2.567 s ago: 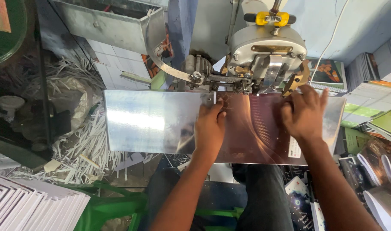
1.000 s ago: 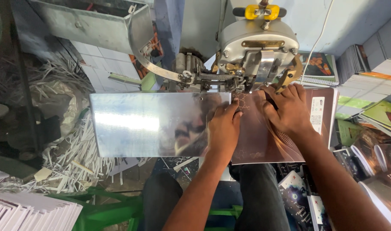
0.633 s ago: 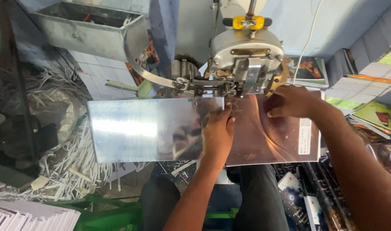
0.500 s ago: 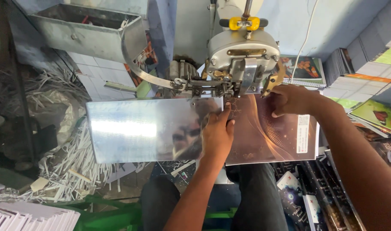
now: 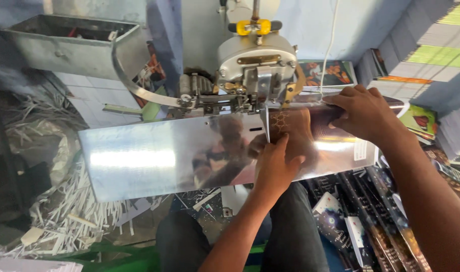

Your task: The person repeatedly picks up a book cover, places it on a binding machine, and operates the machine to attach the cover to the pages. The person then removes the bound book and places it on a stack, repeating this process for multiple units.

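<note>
At frame centre, the left hand (image 5: 278, 163) presses flat on the glossy booklet (image 5: 315, 138) lying lengthwise across the steel plate (image 5: 154, 158), while the right hand (image 5: 363, 113) grips its upper-right edge beside the stitching head (image 5: 257, 65).

One view only, from a camera on the person's head. It looks steeply down and forward, past the forearms to the left hand (image 5: 276, 166) and right hand (image 5: 363, 115), which sit close below the lens, mid-frame and right. The metal table (image 5: 154, 158) crosses the middle, the machine (image 5: 255, 68) stands at its far edge near the top, and the person's knees show at the bottom (paper scraps (image 5: 84, 211) lie lower left). With no second view, nothing is shared.
</note>
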